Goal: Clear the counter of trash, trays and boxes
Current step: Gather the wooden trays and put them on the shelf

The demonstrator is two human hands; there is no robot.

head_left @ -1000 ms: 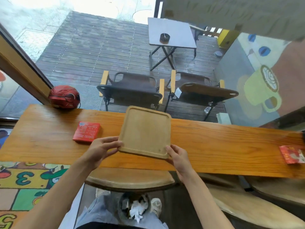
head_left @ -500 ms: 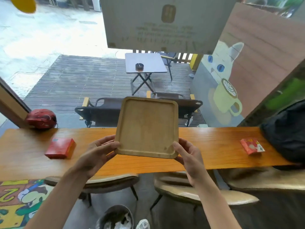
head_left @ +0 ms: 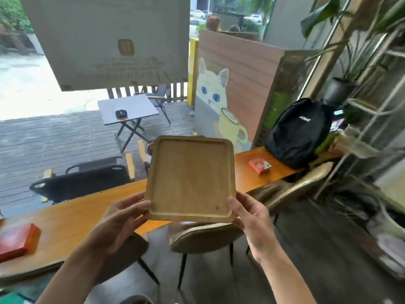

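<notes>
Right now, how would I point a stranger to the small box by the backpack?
Follow the long wooden counter to its right end, where a black backpack sits. Just left of it lies the small pink-and-red box, paler than the red box at the counter's left end.

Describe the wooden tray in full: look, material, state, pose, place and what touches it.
The wooden tray is a light tan, roughly square piece with rounded corners, a low raised rim and a shallow flat well showing faint grain. It is empty. It is lifted clear of the orange wooden counter and tilted so its well faces the camera. The left hand grips its near left corner and the right hand its near right corner, thumbs on the rim. Nothing else touches it.
</notes>
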